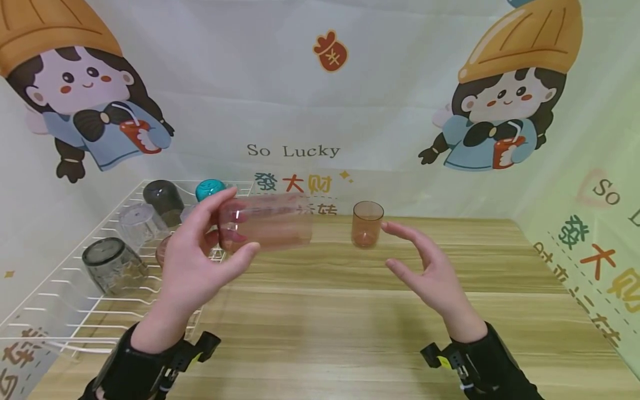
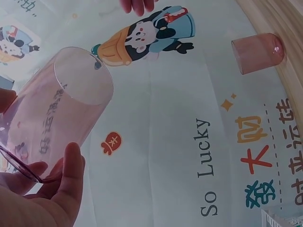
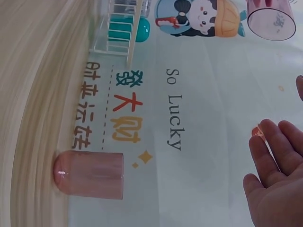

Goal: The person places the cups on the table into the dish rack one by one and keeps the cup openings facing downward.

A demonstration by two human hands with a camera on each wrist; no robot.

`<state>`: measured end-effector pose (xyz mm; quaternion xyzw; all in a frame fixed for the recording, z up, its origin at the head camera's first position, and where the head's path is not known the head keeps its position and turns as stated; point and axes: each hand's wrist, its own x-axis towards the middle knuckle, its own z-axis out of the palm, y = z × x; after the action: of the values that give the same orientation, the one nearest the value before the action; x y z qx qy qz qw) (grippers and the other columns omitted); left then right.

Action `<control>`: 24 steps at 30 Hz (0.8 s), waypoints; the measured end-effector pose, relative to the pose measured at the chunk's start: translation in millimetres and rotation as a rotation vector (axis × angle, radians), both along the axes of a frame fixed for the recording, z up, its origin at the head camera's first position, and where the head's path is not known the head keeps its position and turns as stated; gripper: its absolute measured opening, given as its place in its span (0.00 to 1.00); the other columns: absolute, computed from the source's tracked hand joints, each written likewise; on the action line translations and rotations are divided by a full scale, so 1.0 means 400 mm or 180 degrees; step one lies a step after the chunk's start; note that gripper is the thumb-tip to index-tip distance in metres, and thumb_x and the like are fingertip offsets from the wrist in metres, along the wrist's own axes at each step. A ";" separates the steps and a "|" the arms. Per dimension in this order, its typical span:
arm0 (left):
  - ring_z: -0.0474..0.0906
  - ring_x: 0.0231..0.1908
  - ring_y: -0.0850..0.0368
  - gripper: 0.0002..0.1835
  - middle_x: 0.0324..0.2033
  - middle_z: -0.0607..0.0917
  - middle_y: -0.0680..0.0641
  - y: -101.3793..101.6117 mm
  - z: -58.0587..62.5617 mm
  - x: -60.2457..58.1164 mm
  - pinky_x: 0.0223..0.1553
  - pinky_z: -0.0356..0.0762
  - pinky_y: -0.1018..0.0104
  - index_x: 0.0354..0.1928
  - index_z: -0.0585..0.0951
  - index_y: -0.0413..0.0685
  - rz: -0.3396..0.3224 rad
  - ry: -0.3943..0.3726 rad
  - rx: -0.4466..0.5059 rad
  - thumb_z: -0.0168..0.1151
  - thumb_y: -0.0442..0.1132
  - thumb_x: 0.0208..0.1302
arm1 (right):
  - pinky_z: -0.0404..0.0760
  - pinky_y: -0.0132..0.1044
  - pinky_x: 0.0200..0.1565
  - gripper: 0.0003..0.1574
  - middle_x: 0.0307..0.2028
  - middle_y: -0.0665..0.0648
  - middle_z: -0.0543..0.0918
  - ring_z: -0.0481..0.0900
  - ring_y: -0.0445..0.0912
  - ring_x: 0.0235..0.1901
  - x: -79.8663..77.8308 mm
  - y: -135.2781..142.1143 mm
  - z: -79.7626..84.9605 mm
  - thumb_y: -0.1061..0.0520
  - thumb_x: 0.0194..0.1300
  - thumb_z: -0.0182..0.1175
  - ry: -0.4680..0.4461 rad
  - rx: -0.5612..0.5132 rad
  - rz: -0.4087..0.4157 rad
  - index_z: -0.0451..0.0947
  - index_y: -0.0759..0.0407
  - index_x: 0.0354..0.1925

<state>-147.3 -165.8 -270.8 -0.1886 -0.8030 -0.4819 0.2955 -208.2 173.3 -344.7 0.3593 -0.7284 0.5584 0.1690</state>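
Observation:
My left hand (image 1: 197, 264) grips a clear pink glass (image 1: 275, 225) by one end, with fingers behind and thumb below. The glass lies on its side in the air, its far end pointing right. In the left wrist view the curled fingers (image 2: 68, 182) close round its near end. An amber-pink glass (image 1: 367, 225) stands upright on the table toward the back. My right hand (image 1: 432, 275), fingers extended and thumb apart, is just right of that standing glass in the head view and holds nothing. The right wrist view shows a gap between this hand (image 3: 279, 175) and the standing glass (image 3: 90, 175).
On the left stands a white wire rack (image 1: 75, 338) with several upturned cups, among them a grey one (image 1: 112, 266), a dark one (image 1: 164, 200), a clear one (image 1: 141, 225) and a teal one (image 1: 210, 189). A printed cloth (image 1: 390, 111) hangs behind the wooden table (image 1: 320, 333).

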 end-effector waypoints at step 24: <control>0.75 0.38 0.64 0.42 0.45 0.78 0.48 -0.095 0.012 0.040 0.41 0.74 0.86 0.66 0.72 0.44 0.0582 -0.0094 -0.0412 0.77 0.25 0.45 | 0.59 0.55 0.67 0.34 0.64 0.57 0.75 0.68 0.47 0.65 -0.041 0.017 -0.013 0.68 0.63 0.65 -0.0237 0.0461 -0.0373 0.71 0.60 0.66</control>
<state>-131.2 -203.7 -266.1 -0.1260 -0.8506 -0.4029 0.3136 -224.6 179.9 -349.8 0.3064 -0.7923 0.5065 0.1478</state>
